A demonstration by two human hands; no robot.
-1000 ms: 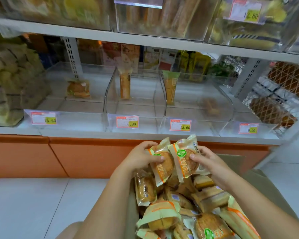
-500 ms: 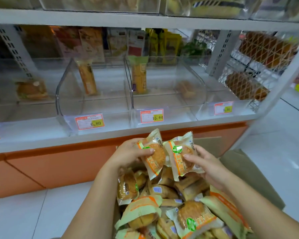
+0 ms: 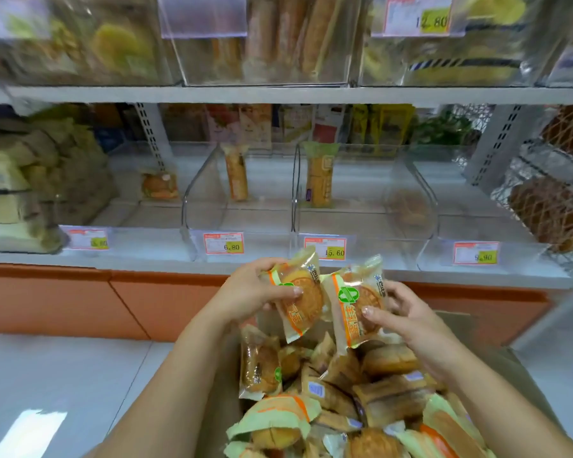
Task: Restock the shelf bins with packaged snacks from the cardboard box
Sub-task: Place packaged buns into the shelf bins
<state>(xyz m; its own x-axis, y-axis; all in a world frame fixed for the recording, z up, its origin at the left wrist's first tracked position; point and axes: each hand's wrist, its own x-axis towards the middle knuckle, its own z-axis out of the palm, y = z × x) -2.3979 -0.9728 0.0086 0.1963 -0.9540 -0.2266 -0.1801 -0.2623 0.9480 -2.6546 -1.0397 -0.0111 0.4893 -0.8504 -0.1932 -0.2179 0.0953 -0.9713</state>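
Note:
My left hand grips a wrapped round cake packet with orange and green print. Right beside it, my right hand pinches a second identical packet. Both packets are held upright, side by side, above the cardboard box, which is piled with several more wrapped snacks. Ahead, a row of clear shelf bins stands on the lower white shelf. Each bin holds only one or two packets at its back.
Price tags hang on the bin fronts. An orange base panel runs below the shelf. The upper shelf carries fuller clear bins. A wire basket of netted goods sits at the right. Grey floor tiles lie at left.
Both hands have lifted the two packets a little higher above the box. The view swung right, then back left and up, bringing the upper shelf into sight again.

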